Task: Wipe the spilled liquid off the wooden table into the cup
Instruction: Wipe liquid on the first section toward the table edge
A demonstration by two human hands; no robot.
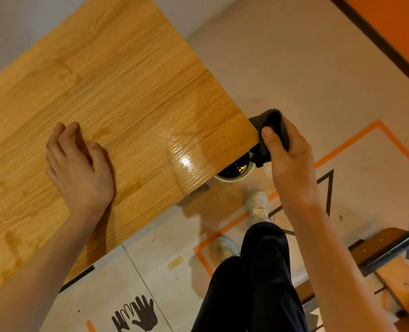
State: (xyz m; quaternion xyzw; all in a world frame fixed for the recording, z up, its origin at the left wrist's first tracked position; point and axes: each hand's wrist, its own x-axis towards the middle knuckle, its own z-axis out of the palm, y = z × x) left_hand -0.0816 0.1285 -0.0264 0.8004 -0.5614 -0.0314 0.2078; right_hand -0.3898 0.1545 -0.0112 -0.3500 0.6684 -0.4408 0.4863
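My right hand [287, 159] grips a dark grey cloth [274, 123] just off the right corner of the wooden table [126, 80]. Part of the cloth hangs down toward a pale green cup [237, 170] that sits below the table's edge, partly hidden by the tabletop. Dark liquid with small glints fills the cup. A glossy wet sheen [184, 161] shows on the tabletop near that corner. My left hand [79, 168] rests flat on the table, fingers spread, well left of the cup.
Beneath the table are my legs in dark trousers [251, 279] and white shoes [258, 204]. Orange tape lines [349, 142] mark the floor. A wooden stand with a black bracket [390, 250] is at the lower right. An orange wall runs along the upper right.
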